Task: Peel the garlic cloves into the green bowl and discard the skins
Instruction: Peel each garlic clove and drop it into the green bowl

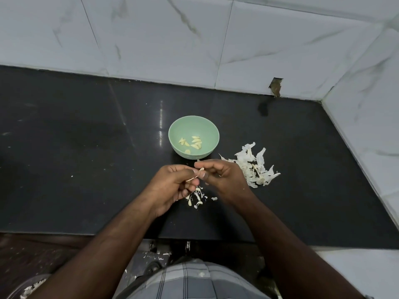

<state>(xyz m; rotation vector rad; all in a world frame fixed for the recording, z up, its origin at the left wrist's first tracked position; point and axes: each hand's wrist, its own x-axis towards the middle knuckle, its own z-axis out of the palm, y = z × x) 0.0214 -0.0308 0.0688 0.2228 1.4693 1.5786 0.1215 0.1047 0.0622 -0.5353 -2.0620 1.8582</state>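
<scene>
The black countertop is bounded at its far edge by a marbled tile wall, and a second wall closes the right edge, so a far right corner is formed. The largest loose thing is a heap of white papery skins, laid toward the right edge, just right of the hands. The green bowl is set near the middle of the countertop, straight beyond the hands and very near them, and about 8 peeled cloves are seen on its floor. A smaller scatter of skin scraps is spread below the hands, toward the near edge.

Both hands are held together above the countertop, just short of the bowl's near rim. The left hand is curled, and a thin strip of skin is pinched at its fingertips. The right hand is curled too, and a small pale garlic clove is pinched between its thumb and forefinger; its long axis cannot be told.

The step is judged to be the stripping of the last skin from this clove. The bowl lies directly ahead, so only a short forward reach is called for, and the right hand, by which the clove is held, is the nearer one
</scene>
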